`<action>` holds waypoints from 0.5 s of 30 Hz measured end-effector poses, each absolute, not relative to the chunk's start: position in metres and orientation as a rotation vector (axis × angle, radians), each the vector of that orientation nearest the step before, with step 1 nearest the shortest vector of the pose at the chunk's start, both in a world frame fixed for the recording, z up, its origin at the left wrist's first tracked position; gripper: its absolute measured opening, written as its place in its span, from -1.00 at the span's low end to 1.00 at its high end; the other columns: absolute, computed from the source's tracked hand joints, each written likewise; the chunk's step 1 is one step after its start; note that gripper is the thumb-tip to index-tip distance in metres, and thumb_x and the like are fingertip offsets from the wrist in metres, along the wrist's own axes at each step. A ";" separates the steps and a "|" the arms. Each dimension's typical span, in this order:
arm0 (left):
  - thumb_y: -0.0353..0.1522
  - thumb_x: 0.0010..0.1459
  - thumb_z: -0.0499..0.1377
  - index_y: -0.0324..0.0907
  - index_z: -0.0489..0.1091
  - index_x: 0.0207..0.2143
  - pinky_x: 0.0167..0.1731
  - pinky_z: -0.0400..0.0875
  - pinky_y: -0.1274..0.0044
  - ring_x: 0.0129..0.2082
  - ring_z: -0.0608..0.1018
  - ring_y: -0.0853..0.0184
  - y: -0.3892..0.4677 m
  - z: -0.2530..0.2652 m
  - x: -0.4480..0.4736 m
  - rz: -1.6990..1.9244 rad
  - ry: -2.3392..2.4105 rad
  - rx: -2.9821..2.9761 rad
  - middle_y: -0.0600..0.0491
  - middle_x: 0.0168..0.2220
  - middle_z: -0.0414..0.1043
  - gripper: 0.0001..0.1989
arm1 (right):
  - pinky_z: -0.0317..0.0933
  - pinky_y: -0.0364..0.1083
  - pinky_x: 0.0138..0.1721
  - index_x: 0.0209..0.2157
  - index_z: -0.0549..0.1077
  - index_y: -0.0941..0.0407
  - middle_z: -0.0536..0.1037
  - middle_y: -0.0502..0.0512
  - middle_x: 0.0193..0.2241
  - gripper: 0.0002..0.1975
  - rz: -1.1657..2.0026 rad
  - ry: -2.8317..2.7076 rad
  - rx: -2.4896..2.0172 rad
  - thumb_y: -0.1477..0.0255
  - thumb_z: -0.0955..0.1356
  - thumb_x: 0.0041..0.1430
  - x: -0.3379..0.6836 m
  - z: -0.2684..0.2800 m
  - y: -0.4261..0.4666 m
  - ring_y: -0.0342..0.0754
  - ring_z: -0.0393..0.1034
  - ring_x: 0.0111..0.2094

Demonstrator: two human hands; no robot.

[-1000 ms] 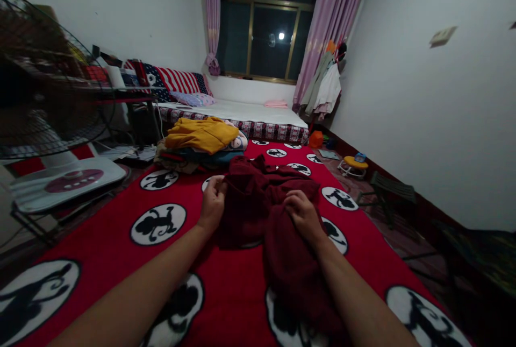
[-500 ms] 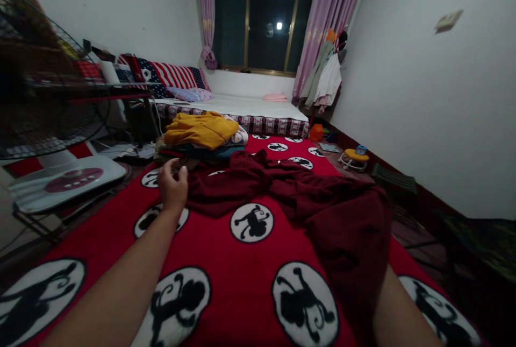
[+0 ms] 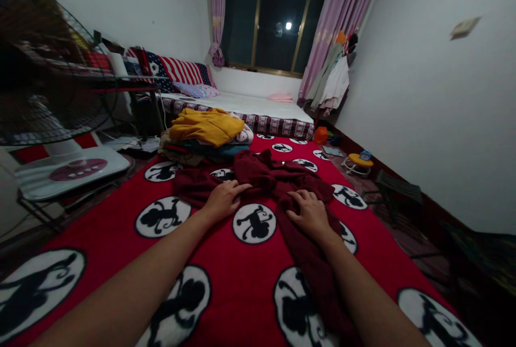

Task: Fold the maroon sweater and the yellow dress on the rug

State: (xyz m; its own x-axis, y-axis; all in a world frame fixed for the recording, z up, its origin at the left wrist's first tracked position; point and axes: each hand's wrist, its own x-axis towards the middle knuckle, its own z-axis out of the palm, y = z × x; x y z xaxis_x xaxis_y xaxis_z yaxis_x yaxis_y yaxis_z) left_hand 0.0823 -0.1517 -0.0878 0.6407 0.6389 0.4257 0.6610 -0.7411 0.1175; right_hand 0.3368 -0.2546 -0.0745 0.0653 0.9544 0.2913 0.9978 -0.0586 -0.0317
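Observation:
A dark maroon garment point(image 3: 258, 167) lies crumpled across the red bedspread point(image 3: 226, 293), which is patterned with dark figures in white circles. One long part of it runs left, and another comes down toward me on the right. My left hand point(image 3: 226, 198) rests at the near edge of the cloth, its index finger stretched to the right. On top of the right part lies my right hand point(image 3: 310, 211), palm down, with thumb and fingers apart. Beyond my left hand is a pile of clothes with a mustard-yellow garment point(image 3: 207, 125) on top.
To the left stand a fan point(image 3: 48, 83) and a white plastic surface point(image 3: 76, 172) below it. A bed point(image 3: 242, 100) is at the far end under the window. Along the right wall are a yellow stool point(image 3: 360, 161), a dark low stool point(image 3: 397, 188) and hanging clothes point(image 3: 334, 80).
My left hand has moved right and nearer onto the garment. The right part of the garment has come down and left, and my right hand, hidden under it before, now lies on top.

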 end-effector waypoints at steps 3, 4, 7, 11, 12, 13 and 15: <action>-0.42 0.10 0.05 -0.04 0.48 -0.07 -0.30 0.34 0.49 -0.27 0.46 0.25 -0.162 -0.077 0.082 -0.677 -1.145 -2.808 0.01 -0.26 0.39 -0.63 | 0.16 -0.04 -0.23 -0.11 0.44 0.04 0.45 0.13 -0.14 -0.71 -0.386 -2.061 -2.133 0.41 0.32 0.08 0.337 -0.064 -0.254 0.08 0.27 -0.08; -0.41 0.09 0.06 -0.03 0.51 -0.14 -0.33 0.33 0.51 -0.28 0.47 0.26 -0.164 -0.069 0.078 -0.691 -1.157 -2.825 0.02 -0.27 0.40 -0.68 | 0.14 -0.06 -0.26 -0.16 0.45 0.05 0.46 0.13 -0.18 -0.75 -0.402 -2.107 -2.110 0.45 0.31 0.07 0.342 -0.059 -0.254 0.07 0.28 -0.11; -0.38 0.08 0.08 -0.03 0.53 -0.36 -0.37 0.30 0.54 -0.35 0.47 0.29 -0.164 -0.037 0.044 -0.772 -1.194 -2.836 0.07 -0.34 0.41 -0.78 | 0.11 -0.10 -0.29 -0.24 0.45 0.07 0.47 0.12 -0.23 -0.78 -0.437 -2.132 -2.054 0.51 0.29 0.04 0.370 -0.040 -0.260 0.03 0.31 -0.17; -0.45 -0.10 0.17 -0.15 0.49 -0.55 -0.31 0.31 0.52 -0.43 0.42 0.31 -0.135 -0.002 -0.039 -0.739 -1.399 -2.818 0.09 -0.46 0.39 -0.91 | 0.12 -0.10 -0.30 -0.27 0.48 0.08 0.51 0.12 -0.25 -0.78 -0.461 -1.968 -2.116 0.50 0.29 -0.01 0.419 -0.019 -0.278 0.03 0.35 -0.20; -0.47 -0.15 0.20 -0.17 0.46 -0.57 -0.30 0.33 0.51 -0.43 0.43 0.30 -0.125 0.001 -0.061 -0.657 -1.484 -2.834 0.09 -0.49 0.39 -0.94 | 0.11 -0.11 -0.33 -0.30 0.49 0.07 0.52 0.10 -0.27 -0.77 -0.403 -1.956 -2.166 0.50 0.29 -0.04 0.429 -0.016 -0.284 0.03 0.37 -0.22; -0.47 -0.21 0.23 -0.17 0.42 -0.62 -0.32 0.35 0.49 -0.50 0.42 0.30 -0.114 0.000 -0.082 -0.522 -1.610 -2.837 0.11 -0.57 0.36 -0.95 | 0.11 -0.11 -0.36 -0.34 0.51 0.06 0.54 0.08 -0.31 -0.77 -0.303 -1.959 -2.229 0.52 0.29 -0.08 0.437 -0.013 -0.289 0.02 0.39 -0.26; -0.45 -0.20 0.22 -0.13 0.32 -0.70 -0.39 0.38 0.45 -0.62 0.38 0.29 -0.097 -0.005 -0.114 -0.336 -1.855 -2.789 0.15 -0.71 0.23 -0.86 | 0.11 -0.12 -0.41 -0.44 0.54 0.03 0.56 0.02 -0.42 -0.75 0.046 -2.010 -2.312 0.56 0.29 -0.18 0.451 -0.007 -0.296 0.00 0.41 -0.35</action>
State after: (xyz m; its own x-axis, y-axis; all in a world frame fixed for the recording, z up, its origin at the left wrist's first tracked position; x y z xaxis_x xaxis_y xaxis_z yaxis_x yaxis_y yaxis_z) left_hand -0.1137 -0.0967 -0.0055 0.3805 0.9239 0.0407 0.8793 -0.3751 0.2934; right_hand 0.4509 -0.2964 -0.0066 0.1403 0.9897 0.0285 0.9874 -0.1377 -0.0784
